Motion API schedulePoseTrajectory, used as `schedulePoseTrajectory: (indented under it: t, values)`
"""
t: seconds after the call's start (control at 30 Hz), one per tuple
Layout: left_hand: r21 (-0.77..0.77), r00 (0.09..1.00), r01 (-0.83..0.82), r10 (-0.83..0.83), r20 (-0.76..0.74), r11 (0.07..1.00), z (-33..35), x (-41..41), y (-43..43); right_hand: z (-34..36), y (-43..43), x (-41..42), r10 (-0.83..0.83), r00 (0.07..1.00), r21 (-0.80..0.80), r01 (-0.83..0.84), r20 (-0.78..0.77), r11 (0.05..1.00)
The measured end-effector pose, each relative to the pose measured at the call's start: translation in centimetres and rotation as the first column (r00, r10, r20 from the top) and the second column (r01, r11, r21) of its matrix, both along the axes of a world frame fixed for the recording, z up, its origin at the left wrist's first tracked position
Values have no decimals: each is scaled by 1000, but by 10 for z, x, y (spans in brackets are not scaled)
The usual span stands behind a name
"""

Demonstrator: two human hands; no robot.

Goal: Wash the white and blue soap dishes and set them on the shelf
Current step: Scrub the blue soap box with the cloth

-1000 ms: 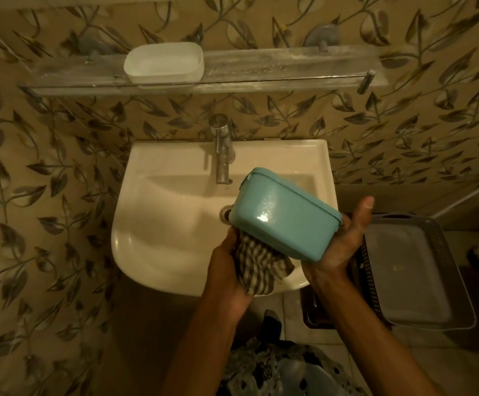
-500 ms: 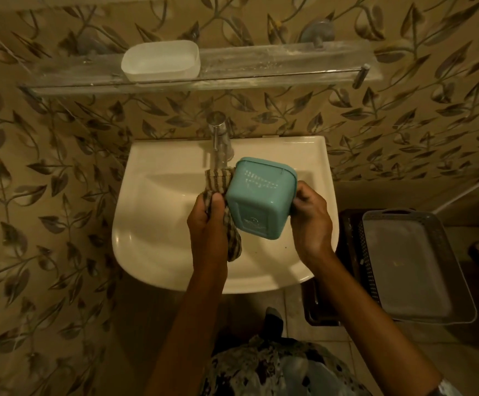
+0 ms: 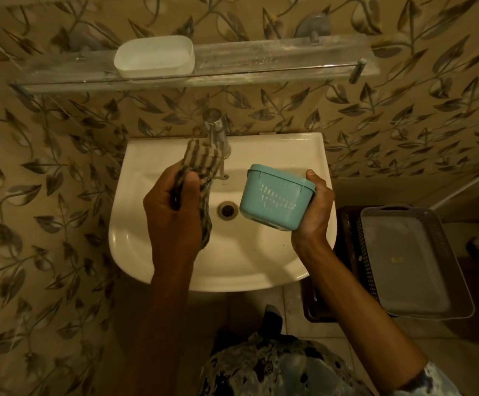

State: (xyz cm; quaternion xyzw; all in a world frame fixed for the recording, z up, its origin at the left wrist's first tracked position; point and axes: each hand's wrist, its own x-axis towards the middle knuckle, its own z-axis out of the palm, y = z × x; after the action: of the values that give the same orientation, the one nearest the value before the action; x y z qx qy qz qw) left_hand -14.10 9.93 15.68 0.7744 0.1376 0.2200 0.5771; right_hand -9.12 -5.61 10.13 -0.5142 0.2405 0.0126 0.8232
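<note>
1. The right hand (image 3: 314, 212) grips the blue soap dish (image 3: 275, 200) over the right side of the white washbasin (image 3: 175, 270), with the slotted base facing the camera.
2. The left hand (image 3: 172, 207) is closed around a checked cloth (image 3: 202, 167), apart from the dish; one end of the cloth stands beside the chrome tap (image 3: 217, 138).
3. The white soap dish (image 3: 154, 57) sits on the glass shelf (image 3: 275, 60) above the basin.
4. A grey perforated tray (image 3: 412, 264) lies right of the basin.
</note>
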Motion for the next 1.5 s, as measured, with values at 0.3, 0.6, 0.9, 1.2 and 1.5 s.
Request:
schedulePoseTrajectory:
  t: [0.3, 0.6, 0.9, 1.2, 1.5]
  values:
    - [632, 993, 116, -85, -79, 766, -9, -17, -83, -7, 5, 3, -10, 999, -82, 14, 44, 997]
    - [764, 928, 225, -371, 21, 605, -38, -21, -48, -15, 6, -13, 53, 998, -201, -57, -25, 978]
    - [271, 999, 45, -51, 16, 962, -30, -5, -43, -2, 1, 4, -23, 999, -131, 26, 26, 991]
    - [607, 989, 112, -148, 11, 787, -12, -28, -94, -2, -5, -3, -15, 982, -366, 84, 186, 927]
    - [679, 995, 52, -92, 24, 733, -17, -5, -76, 5, 1, 0, -38, 985, -358, 97, 168, 929]
